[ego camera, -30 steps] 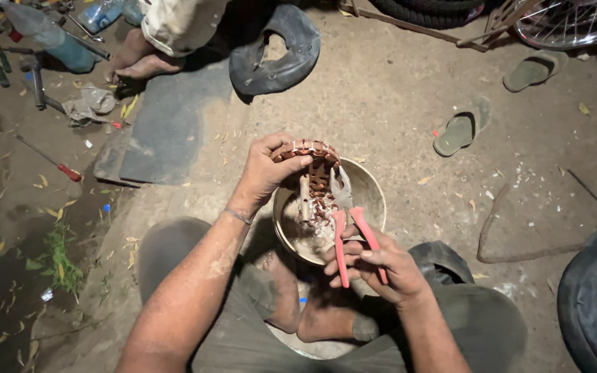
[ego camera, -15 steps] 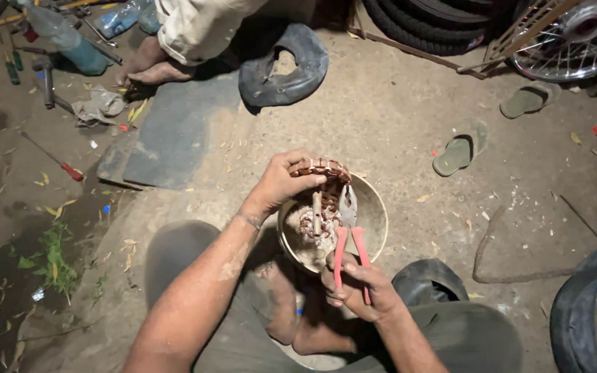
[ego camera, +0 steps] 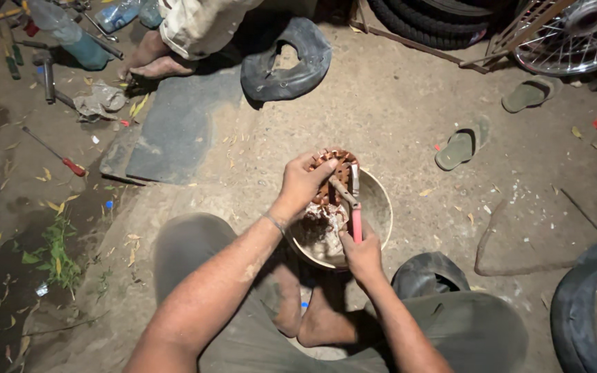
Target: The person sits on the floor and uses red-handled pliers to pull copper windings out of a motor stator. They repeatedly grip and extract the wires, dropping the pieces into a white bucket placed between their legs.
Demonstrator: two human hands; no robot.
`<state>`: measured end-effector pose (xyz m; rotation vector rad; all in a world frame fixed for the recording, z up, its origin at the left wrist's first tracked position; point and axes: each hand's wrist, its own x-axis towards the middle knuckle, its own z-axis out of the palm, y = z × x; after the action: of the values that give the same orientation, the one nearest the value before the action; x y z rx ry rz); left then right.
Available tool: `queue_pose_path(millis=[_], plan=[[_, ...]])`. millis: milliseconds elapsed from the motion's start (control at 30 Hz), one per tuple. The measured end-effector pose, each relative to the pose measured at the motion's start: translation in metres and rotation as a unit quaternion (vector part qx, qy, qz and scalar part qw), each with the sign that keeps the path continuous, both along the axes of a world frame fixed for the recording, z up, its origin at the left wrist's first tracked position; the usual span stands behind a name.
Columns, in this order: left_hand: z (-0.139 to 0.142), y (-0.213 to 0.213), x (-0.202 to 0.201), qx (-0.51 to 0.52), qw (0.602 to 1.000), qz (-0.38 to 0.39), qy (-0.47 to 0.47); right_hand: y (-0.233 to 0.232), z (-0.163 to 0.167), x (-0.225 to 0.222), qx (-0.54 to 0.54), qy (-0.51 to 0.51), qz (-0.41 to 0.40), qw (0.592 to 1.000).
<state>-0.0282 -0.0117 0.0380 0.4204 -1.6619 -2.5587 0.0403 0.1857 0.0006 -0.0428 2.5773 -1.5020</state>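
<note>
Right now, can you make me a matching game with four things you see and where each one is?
Things:
1. pliers
2. round copper-wound part
3. screwdriver
4. spoked wheel

Places:
A. top right corner
B. on the ground at far left
C. in the right hand
D. held by the left hand over the bowl

Pairs: 1-C, 2-D, 3-B, 4-A

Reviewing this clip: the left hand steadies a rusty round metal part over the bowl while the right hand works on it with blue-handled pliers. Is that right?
Not quite: the pliers have red handles, not blue, as the head view shows. The rest stands: the left hand steadies the rusty round metal part over the bowl, and the right hand works on it with the pliers.
</note>
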Motion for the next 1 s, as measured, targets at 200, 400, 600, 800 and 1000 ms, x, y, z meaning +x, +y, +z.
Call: queue_pose_path(millis=[200,400,600,800,1000], plan=[[-0.023,0.011,0.006,-0.057,0.994,0.088,-0.005,-0.008,0.0,0.004,0.132,-0.025,-0.05,0.99],[-0.007,0.014,0.009,0.081,0.988,0.12,-0.044,-0.004,0.03,-0.01,0.279,0.105,-0.055,0.953],[0.003,0.018,0.014,0.035,0.992,0.115,-0.036,-0.003,0.042,-0.005,0.189,0.246,-0.016,0.951],[-0.004,0.01,0.018,0.066,0.988,0.135,-0.028,-0.006,0.052,-0.001,0.154,0.066,-0.076,0.983],[0.005,0.004,0.016,0.046,0.993,0.112,-0.005,0.005,0.058,-0.003,0.169,0.119,0.049,0.977]])
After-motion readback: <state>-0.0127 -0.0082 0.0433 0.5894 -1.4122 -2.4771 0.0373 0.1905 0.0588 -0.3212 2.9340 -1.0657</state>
